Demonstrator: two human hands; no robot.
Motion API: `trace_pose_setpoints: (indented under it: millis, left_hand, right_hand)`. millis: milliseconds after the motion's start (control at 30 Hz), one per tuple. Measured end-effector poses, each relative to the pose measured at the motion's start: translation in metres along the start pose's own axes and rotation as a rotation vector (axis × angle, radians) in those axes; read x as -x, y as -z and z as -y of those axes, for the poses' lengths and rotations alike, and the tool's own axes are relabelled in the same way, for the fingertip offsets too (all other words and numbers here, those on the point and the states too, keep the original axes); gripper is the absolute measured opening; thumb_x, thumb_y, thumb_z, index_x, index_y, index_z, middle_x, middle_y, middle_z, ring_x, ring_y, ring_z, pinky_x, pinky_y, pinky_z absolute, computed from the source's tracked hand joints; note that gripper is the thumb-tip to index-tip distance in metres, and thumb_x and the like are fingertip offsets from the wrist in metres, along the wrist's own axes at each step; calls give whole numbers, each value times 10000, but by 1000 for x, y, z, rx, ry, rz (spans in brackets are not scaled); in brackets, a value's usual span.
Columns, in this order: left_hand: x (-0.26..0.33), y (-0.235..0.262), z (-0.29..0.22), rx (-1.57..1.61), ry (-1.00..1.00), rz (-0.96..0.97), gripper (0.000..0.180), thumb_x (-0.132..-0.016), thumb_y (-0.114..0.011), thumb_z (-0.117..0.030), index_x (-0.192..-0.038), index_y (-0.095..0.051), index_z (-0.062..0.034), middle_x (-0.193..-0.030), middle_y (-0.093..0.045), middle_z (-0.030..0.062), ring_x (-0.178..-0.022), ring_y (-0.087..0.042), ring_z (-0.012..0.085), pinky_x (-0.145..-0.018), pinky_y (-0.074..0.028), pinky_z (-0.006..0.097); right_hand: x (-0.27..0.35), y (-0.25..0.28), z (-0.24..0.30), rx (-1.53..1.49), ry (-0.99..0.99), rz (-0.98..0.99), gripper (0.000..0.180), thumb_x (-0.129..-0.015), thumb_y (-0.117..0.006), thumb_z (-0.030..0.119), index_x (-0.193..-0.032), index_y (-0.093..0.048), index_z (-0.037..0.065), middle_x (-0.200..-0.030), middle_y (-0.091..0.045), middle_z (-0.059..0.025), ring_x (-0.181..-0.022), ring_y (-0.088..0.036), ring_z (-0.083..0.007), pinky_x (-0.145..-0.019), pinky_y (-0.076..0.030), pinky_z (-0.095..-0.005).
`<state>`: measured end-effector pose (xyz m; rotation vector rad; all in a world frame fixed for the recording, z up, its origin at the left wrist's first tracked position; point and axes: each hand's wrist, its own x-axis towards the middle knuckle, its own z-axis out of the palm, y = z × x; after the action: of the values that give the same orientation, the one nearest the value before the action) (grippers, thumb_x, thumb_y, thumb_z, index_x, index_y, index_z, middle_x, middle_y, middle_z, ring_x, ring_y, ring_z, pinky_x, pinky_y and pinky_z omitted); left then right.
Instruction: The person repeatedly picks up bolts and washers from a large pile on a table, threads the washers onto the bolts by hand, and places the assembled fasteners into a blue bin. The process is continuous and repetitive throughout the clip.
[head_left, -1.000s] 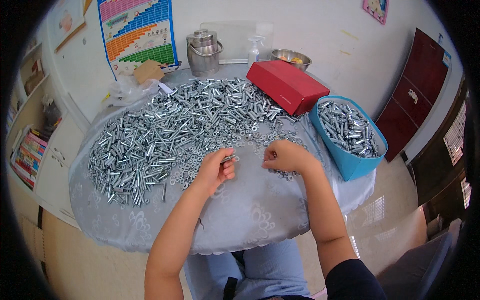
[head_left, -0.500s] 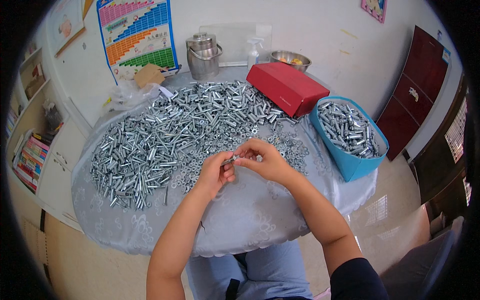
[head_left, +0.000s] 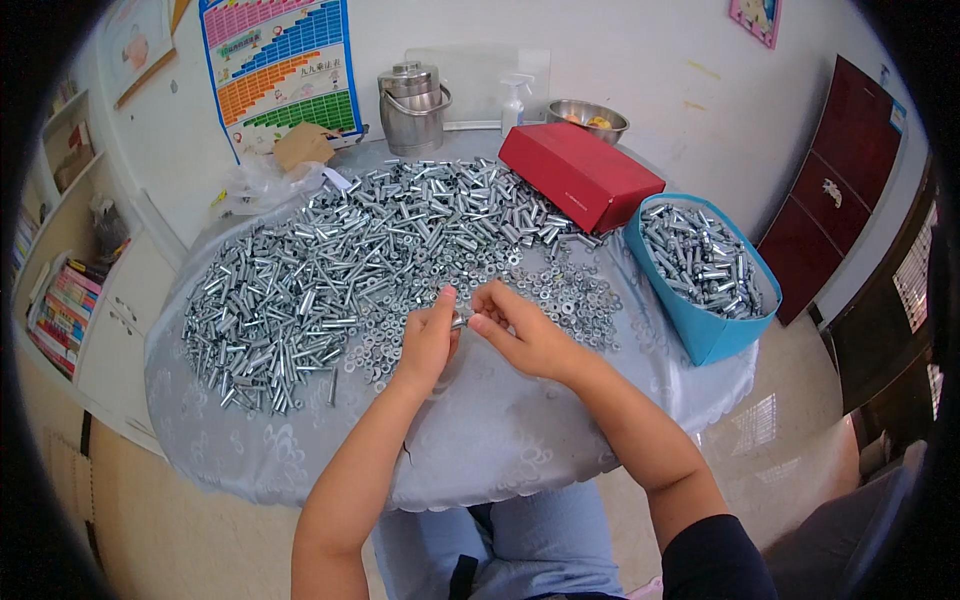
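Observation:
Above the table's near side, my left hand [head_left: 428, 345] is closed around a silver metal bolt [head_left: 459, 323], its thumb pointing up. The bolt's end sticks out toward my right hand [head_left: 525, 335]. There my right thumb and forefinger are bent close together at that end; whatever small piece they pinch is too small to make out. Just beyond my hands lie loose washers and nuts [head_left: 575, 295]. A large heap of silver bolts and metal sleeves [head_left: 290, 290] spreads behind them and to the left.
At the right edge stands a blue fabric bin [head_left: 712, 345] full of metal bolts. A red box [head_left: 580, 170] lies at the back, near a steel pot [head_left: 412, 110], a spray bottle [head_left: 513, 105] and a metal bowl [head_left: 612, 125]. A plastic bag [head_left: 262, 185] rests back left.
My left thumb has lifted from the bolt and now points up. The right hand stays beside the bolt's end. The view has shifted slightly.

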<state>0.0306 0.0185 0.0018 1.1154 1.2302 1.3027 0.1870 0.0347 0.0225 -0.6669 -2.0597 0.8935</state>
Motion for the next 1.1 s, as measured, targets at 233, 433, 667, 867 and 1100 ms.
trace_pose_setpoints:
  millis: [233,433,667,867,1100]
  left_hand:
    - [-4,3,14,-122,-168,-53,557,-893,-451,-402,-453,-377,-69,-468,-376,-25,-467,-343,71,-467,-332,255]
    - [-8,3,16,-167,-120,-68,569,-886,-460,-393,-450,-408,-32,-457,-408,-2,-463,-382,87,-470,-352,272]
    - [-8,4,18,-239,-114,-40,568,-884,-449,-387,-472,-463,4,-446,-448,23,-456,-414,100,-465,-345,301]
    - [-3,0,14,-284,-183,-47,567,-887,-444,-382,-480,-461,13,-436,-419,20,-448,-372,97,-445,-305,311]
    - [-1,2,13,-295,-204,18,562,-886,-451,-378,-476,-455,6,-437,-393,1,-452,-338,90,-437,-271,315]
  right_hand:
    - [0,8,3,114,-101,136,253,-898,-469,245,-833,-501,3,-652,-496,-100,-613,-468,-217,-605,-396,-332]
    - [-2,13,-8,98,-36,174,313,-891,-477,289,-780,-534,2,-662,-518,-70,-589,-462,-165,-590,-396,-316]
    - [0,14,5,65,-68,121,309,-877,-510,283,-751,-563,6,-644,-523,-50,-581,-454,-133,-586,-398,-282]
    - [-2,18,9,104,-200,232,268,-856,-564,283,-881,-567,16,-678,-558,-27,-612,-474,-87,-559,-388,-249]
    - [-2,19,5,37,-343,277,243,-853,-573,247,-872,-585,5,-649,-537,-24,-592,-472,-74,-533,-388,-239]
